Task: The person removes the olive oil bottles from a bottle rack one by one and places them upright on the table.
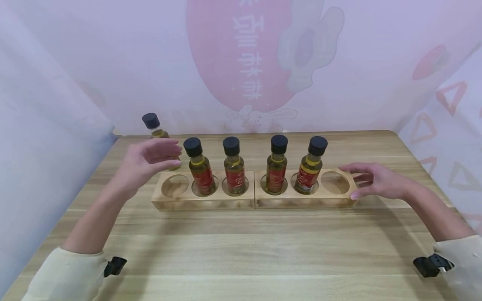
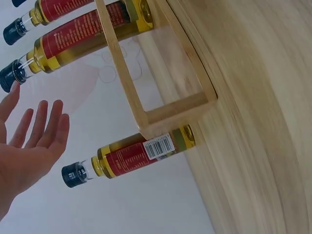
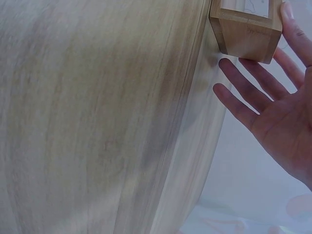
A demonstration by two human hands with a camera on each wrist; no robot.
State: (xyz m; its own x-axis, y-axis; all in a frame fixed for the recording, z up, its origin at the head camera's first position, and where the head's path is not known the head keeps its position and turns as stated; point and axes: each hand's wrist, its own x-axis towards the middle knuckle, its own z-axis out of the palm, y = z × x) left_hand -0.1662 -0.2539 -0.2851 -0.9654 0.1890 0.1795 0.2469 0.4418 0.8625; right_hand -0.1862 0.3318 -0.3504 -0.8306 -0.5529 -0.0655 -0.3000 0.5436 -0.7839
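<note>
Four bottles (image 1: 236,171) were seated in two end-to-end racks (image 1: 301,203); the outermost holes (image 1: 175,186), at nine and three o'clock, were left unfilled. A fifth bottle (image 1: 160,134) was placed on the counter (image 1: 263,251) at ten o'clock, near the loosely spread left hand (image 1: 150,159). The three-o'clock rack end was touched by the spread right hand (image 1: 378,180).

A pale backdrop (image 1: 128,58) is standing behind the light, streaky wood table (image 1: 256,251), showing a large pink shape (image 1: 216,50) with a column of white characters (image 1: 249,58), a grey shape (image 1: 305,48) at its right edge, faint outlined animals (image 1: 246,118) below and a small red shape (image 1: 429,62) farther right. A bluish side wall (image 1: 41,138) is closing off the left, while the right wall (image 1: 448,138) is bearing triangle outlines (image 1: 461,90). Soft light is tinting the walls lilac, and dim shadows (image 1: 144,246) are falling across the tabletop.
</note>
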